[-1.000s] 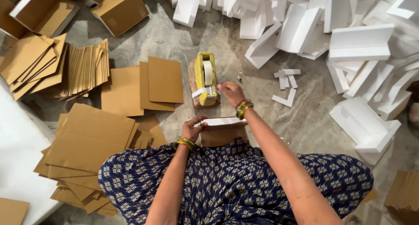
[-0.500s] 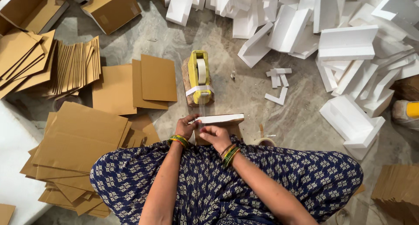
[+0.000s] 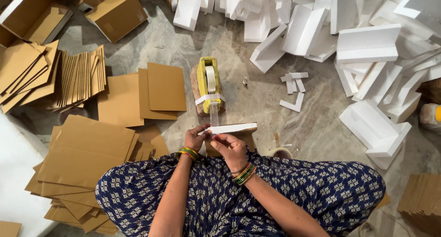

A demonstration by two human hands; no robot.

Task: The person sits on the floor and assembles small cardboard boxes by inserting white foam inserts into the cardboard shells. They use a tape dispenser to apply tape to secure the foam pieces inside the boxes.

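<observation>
Head view looks straight down on a small cardboard box with a white foam piece lying along its top, sitting on the floor just beyond my knees. My left hand closes its grip on the box's left end, fingers curled around the edge. My right hand sits just beside it at 4 o'clock, thumb and fingertips pinched on a strip of clear tape where it meets the foam. The strip runs from my fingers toward 12 o'clock up to the yellow tape dispenser, which stands on a brown block near the box. Both wrists carry green and gold bangles.

At 3 o'clock of the box, close by, a roll of tape lies flat on the grey stone floor. Small foam offcuts lie scattered at 1 o'clock. Beyond them, from 12 to 3 o'clock, a big heap of white foam corner blocks covers the floor. At 9 to 10 o'clock, flat cardboard sheets lie overlapping, with a larger stack at 8 o'clock beside my left knee. Folded cardboard boxes rest far off at 11 o'clock. My blue patterned skirt fills the bottom of the view.
</observation>
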